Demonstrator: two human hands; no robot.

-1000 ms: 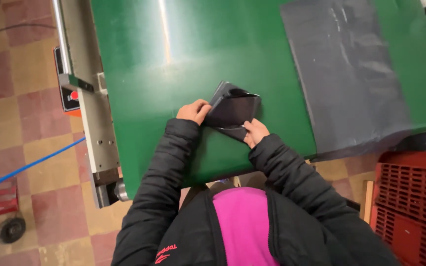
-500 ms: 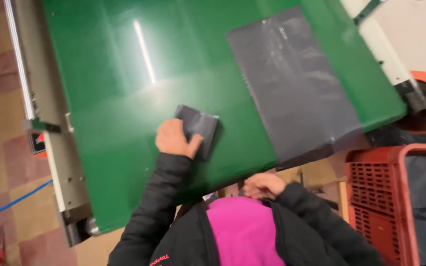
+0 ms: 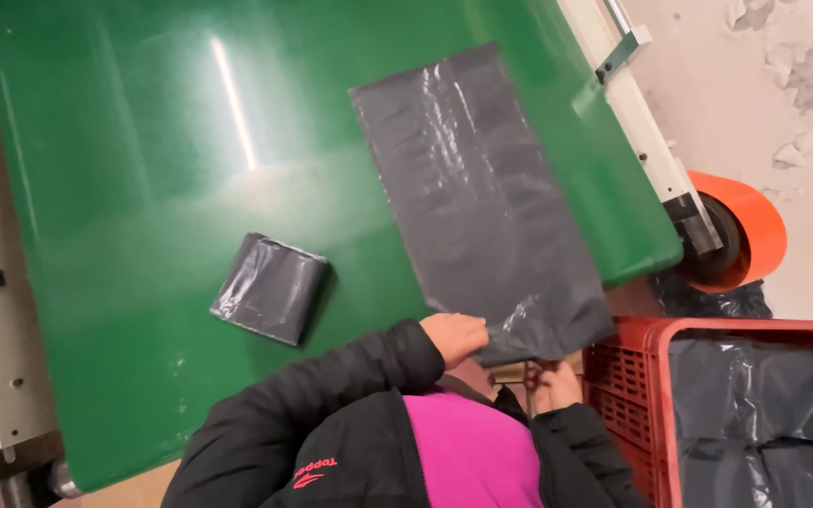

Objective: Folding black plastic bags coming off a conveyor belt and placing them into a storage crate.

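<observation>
Left hand (image 3: 456, 337) pinching flat grey plastic bag (image 3: 477, 198) at edge of green belt (image 3: 143, 141), right hand (image 3: 557, 386) below, grip unclear: thin film risks slipping or creasing.

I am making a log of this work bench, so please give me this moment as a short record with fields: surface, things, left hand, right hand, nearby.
surface: green table, glossy, tilted in the head view
flat bag: grey plastic bag lies spread out, its near end hanging over the table edge
folded bag: small grey folded bag lies alone on the table, touched by no hand
left hand: left hand grips the near edge of the flat bag
right hand: right hand is below the table edge, under the bag's end; grip unclear
nearby: red crate holding grey bags; orange roller
</observation>
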